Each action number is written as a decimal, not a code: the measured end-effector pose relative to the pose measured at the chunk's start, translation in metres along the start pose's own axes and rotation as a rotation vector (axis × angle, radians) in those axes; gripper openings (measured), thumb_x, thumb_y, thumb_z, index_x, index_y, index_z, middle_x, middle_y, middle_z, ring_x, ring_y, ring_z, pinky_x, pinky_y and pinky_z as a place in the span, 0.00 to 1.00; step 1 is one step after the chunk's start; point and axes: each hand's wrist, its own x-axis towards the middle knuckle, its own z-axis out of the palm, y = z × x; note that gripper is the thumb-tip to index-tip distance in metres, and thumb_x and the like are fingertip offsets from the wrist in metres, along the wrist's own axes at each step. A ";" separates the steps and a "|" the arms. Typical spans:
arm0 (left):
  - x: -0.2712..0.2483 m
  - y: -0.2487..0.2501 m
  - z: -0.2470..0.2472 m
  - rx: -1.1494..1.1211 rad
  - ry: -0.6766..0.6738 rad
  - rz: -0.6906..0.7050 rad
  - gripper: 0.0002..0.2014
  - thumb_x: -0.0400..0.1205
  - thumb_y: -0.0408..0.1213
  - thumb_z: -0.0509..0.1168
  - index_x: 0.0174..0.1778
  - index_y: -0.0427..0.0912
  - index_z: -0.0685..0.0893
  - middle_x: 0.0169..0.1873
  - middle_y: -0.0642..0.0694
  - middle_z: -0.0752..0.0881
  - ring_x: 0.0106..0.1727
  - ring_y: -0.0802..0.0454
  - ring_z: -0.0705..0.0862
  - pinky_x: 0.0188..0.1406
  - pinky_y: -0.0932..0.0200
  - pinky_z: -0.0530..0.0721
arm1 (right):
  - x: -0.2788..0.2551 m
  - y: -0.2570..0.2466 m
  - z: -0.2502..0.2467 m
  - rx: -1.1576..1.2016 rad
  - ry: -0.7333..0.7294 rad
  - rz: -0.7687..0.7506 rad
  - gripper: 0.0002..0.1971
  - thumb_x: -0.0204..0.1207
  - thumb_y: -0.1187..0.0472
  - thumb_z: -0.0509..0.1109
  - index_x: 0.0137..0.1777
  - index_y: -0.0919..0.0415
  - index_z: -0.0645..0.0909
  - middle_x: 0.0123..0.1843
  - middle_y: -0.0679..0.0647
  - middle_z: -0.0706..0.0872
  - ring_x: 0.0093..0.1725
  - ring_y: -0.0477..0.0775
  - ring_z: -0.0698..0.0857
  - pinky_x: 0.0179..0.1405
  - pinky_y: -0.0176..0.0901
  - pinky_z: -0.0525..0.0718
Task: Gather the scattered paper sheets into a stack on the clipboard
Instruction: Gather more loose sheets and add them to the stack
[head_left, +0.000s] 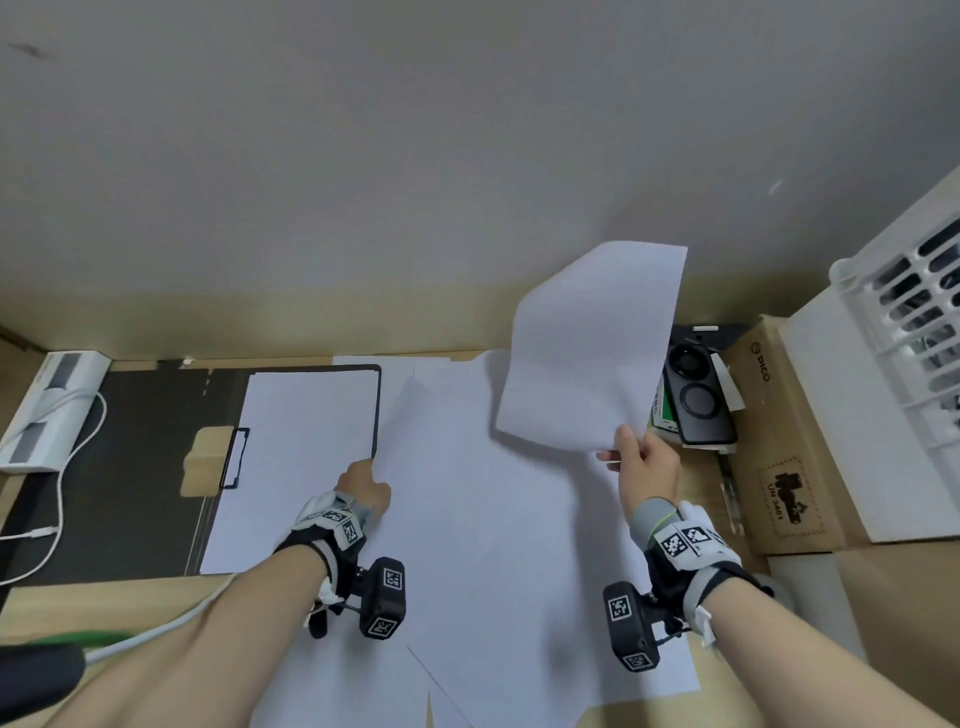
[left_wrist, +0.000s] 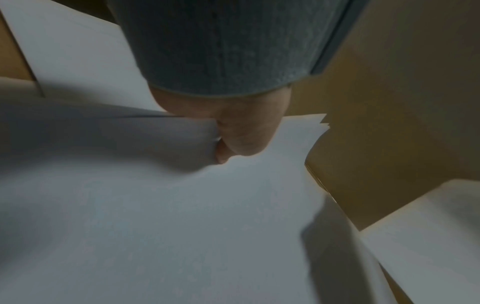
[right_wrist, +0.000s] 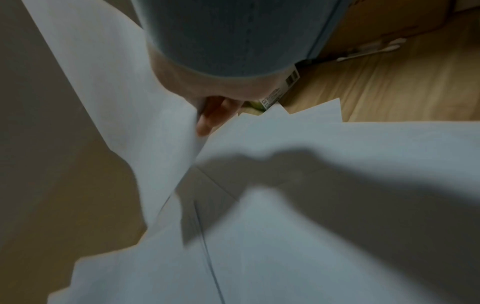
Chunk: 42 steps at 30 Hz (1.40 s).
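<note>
holding a lifted sheet (head_left: 589, 348) in the right hand (head_left: 647, 470), left hand (head_left: 363, 491) pinching another sheet (head_left: 441, 467).

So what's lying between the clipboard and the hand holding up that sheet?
Head view: loose white sheets overlapping on the desk, between clipboard and right hand.

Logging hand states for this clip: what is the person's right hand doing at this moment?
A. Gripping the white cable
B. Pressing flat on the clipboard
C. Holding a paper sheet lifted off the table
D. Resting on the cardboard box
C: in the head view the right hand pinches the lower corner of a paper sheet raised clear of the sheets lying on the table, away from the clipboard.
</note>
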 end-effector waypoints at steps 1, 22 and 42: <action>0.000 0.000 0.000 -0.032 -0.015 -0.002 0.14 0.79 0.23 0.57 0.57 0.30 0.82 0.44 0.39 0.83 0.46 0.43 0.83 0.41 0.60 0.75 | -0.002 -0.003 -0.001 0.043 -0.019 0.021 0.19 0.81 0.57 0.67 0.31 0.63 0.68 0.27 0.64 0.85 0.27 0.60 0.86 0.35 0.48 0.84; -0.023 0.006 0.025 -0.433 -0.119 -0.015 0.25 0.75 0.37 0.75 0.66 0.34 0.78 0.61 0.40 0.84 0.60 0.41 0.84 0.60 0.52 0.82 | -0.071 0.044 0.025 -0.771 -0.508 0.103 0.13 0.72 0.43 0.66 0.41 0.52 0.80 0.43 0.47 0.85 0.42 0.60 0.87 0.38 0.44 0.79; 0.012 0.010 -0.001 -0.179 0.180 0.193 0.23 0.80 0.19 0.52 0.67 0.37 0.81 0.56 0.35 0.86 0.47 0.45 0.81 0.46 0.62 0.75 | -0.034 0.027 0.021 -0.640 -0.470 -0.004 0.06 0.66 0.66 0.64 0.30 0.57 0.75 0.26 0.48 0.78 0.32 0.59 0.76 0.28 0.43 0.70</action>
